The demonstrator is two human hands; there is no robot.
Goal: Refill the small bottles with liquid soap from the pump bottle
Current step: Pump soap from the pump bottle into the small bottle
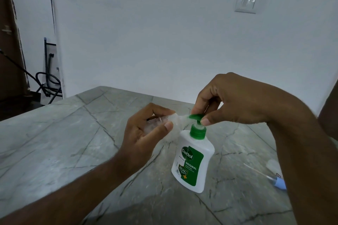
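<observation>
A white pump bottle (193, 160) with a green label and green pump head (196, 117) stands on the grey marble table (73, 142). My right hand (228, 98) pinches the pump head from above with thumb and fingers. My left hand (144, 133) grips a small clear bottle (155, 123), tilted on its side. Its blurred mouth end (176, 124) points right, close to the pump's spout. Most of the small bottle is hidden by my fingers.
At the right of the table lie a light blue cap with a thin dip tube (278, 181) and a faint clear item (272, 164), partly behind my right forearm. A white wall with a switch plate (246, 1) stands behind. Black cables (47, 86) lie on the floor far left.
</observation>
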